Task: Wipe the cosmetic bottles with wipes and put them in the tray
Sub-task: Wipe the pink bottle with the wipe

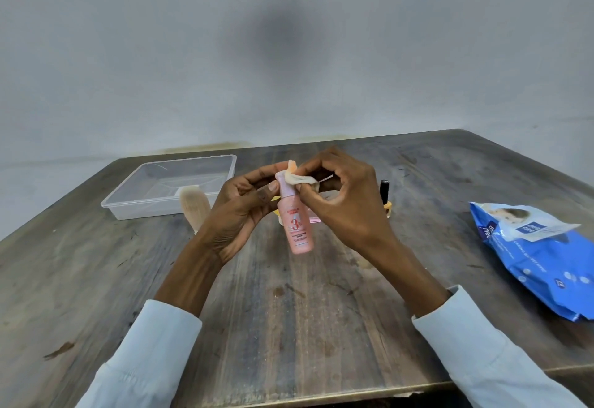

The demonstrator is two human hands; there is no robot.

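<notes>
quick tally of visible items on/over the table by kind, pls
Pink bottle, held in hands: 1
Wipe: 1
Clear tray: 1
Blue wipes pack: 1
Beige bottle by tray: 1
Black-capped item: 1
Others behind the hands: hidden, not counted
Total: 6

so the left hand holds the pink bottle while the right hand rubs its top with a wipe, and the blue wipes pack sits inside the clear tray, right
Not quite. The blue wipes pack lies on the table at the right, not inside the clear tray, as the head view shows. The left hand holds the pink bottle; the right hand rubs its top with a wipe.
</notes>
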